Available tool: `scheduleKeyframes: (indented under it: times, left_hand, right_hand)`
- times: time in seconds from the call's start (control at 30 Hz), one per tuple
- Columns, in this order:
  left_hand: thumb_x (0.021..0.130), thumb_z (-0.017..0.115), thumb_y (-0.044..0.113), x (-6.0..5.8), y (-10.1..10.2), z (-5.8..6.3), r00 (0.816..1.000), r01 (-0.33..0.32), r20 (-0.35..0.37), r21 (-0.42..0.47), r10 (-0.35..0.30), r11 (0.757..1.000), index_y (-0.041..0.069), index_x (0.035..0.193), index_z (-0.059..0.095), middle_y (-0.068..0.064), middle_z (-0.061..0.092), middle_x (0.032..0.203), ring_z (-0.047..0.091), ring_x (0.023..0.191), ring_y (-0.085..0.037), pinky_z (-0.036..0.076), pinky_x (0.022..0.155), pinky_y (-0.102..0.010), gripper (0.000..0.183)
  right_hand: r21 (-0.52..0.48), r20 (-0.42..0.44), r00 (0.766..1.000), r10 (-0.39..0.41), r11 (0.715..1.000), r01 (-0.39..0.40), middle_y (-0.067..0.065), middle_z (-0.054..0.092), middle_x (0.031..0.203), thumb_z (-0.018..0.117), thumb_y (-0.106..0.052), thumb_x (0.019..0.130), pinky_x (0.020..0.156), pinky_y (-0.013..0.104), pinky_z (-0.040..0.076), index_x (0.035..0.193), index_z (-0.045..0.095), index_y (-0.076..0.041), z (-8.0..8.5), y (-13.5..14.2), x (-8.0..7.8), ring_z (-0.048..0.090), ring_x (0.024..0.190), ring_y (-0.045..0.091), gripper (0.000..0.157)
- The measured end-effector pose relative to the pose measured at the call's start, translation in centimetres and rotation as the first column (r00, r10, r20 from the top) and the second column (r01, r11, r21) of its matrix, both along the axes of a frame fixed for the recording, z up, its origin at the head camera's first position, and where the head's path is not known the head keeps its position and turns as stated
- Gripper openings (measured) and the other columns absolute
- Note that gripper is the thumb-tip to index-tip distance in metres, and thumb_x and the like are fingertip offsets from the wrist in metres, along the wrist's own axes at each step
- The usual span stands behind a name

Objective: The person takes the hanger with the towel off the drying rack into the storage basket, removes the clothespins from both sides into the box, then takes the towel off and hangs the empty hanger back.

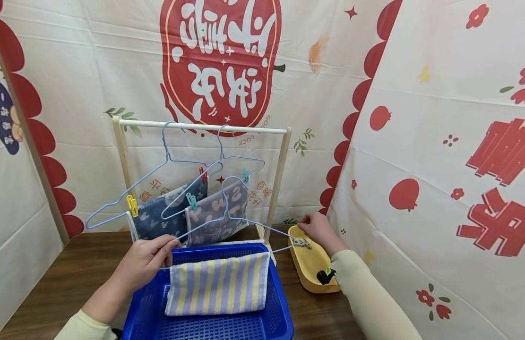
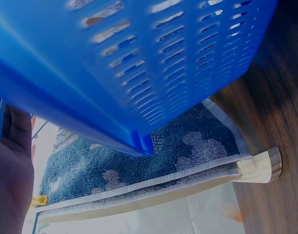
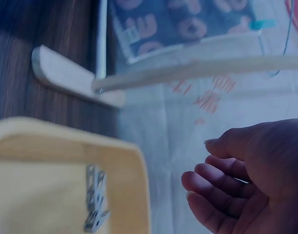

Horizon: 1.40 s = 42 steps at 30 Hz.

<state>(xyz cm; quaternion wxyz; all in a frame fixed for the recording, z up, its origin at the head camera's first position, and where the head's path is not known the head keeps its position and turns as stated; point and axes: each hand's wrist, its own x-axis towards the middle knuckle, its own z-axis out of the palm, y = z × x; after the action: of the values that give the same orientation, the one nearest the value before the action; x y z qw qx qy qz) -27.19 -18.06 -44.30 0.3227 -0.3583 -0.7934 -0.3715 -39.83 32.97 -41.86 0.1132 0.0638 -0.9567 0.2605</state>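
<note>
My left hand [image 1: 140,260] grips one side of a blue wire hanger [image 1: 226,217]. A towel [image 1: 219,285] with purple, yellow and white stripes is folded over the hanger's lower bar, above a blue plastic basket [image 1: 282,311]. My right hand [image 1: 319,227] is at the far end of a yellow tray [image 1: 306,269]. Seen from the right wrist, that hand [image 3: 246,178] has loosely bent fingers and holds nothing. Grey clothespins [image 3: 94,197] lie in the tray beside it.
Behind the basket stands a wooden rack [image 1: 279,177]. Two blue hangers on it carry a dark blue towel [image 1: 160,215] and a grey-purple towel [image 1: 219,212], clipped with coloured clothespins. A black-and-green item [image 1: 326,276] is at the tray's near end. Printed cloth walls surround the table.
</note>
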Motion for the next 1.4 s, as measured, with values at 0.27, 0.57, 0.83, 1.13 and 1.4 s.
scheduleKeyframes:
  times: [0.27,0.57,0.83,1.13,1.4]
  left_hand:
    - [0.104,0.064,-0.013,-0.1,0.0,0.0,1.0,0.006,0.001,0.005,-0.006,1.0,0.02,0.107,0.075,0.021,0.063,0.071,0.056,0.058,0.003,0.048,0.056,-0.016,0.035]
    - [0.102,0.065,-0.015,-0.4,0.0,-0.2,1.0,0.006,-0.005,-0.006,-0.006,1.0,0.015,0.108,0.076,0.021,0.064,0.071,0.056,0.06,0.004,0.049,0.057,-0.016,0.033]
    - [0.104,0.064,-0.013,-0.4,0.0,-0.1,1.0,-0.006,0.02,-0.015,0.007,1.0,0.013,0.107,0.077,0.02,0.064,0.072,0.057,0.061,0.004,0.05,0.058,-0.016,0.029]
    - [0.107,0.064,-0.007,-0.4,-0.2,-0.1,0.999,-0.013,0.037,-0.008,0.013,1.0,0.016,0.106,0.076,0.02,0.064,0.07,0.055,0.059,0.004,0.049,0.057,-0.017,0.027]
    - [0.105,0.063,-0.011,-0.9,0.1,-0.1,0.999,0.037,-0.007,-0.005,-0.037,0.999,0.02,0.108,0.076,0.018,0.066,0.071,0.055,0.059,0.005,0.048,0.057,-0.017,0.033]
  right_hand:
    - [-0.131,-0.203,0.979,0.026,0.99,-0.054,0.004,0.069,0.081,0.072,-0.017,0.107,0.072,0.036,0.054,0.098,0.076,-0.007,2.6,-2.9,2.6,0.063,0.075,0.021,0.014]
    - [-0.113,-0.611,0.755,0.239,0.917,-0.383,0.001,0.063,0.082,0.076,-0.001,0.103,0.059,0.026,0.048,0.1,0.073,-0.006,5.8,-8.1,7.8,0.056,0.069,0.017,0.007]
    - [0.242,-0.513,0.585,0.628,0.76,-0.603,-0.003,0.067,0.094,0.078,-0.01,0.102,0.067,0.023,0.053,0.109,0.071,-0.014,5.2,-12.9,10.8,0.062,0.078,0.011,0.01]
    - [0.384,-0.188,0.659,0.728,0.672,-0.633,-0.001,0.068,0.109,0.08,-0.024,0.105,0.084,0.033,0.053,0.119,0.074,-0.012,2.0,-15.9,10.7,0.06,0.096,0.014,0.019]
    - [0.411,-0.19,0.64,0.744,0.653,-0.637,-0.005,0.066,0.104,0.08,-0.021,0.105,0.081,0.029,0.053,0.11,0.078,-0.017,1.1,-16.3,10.5,0.059,0.092,0.011,0.007]
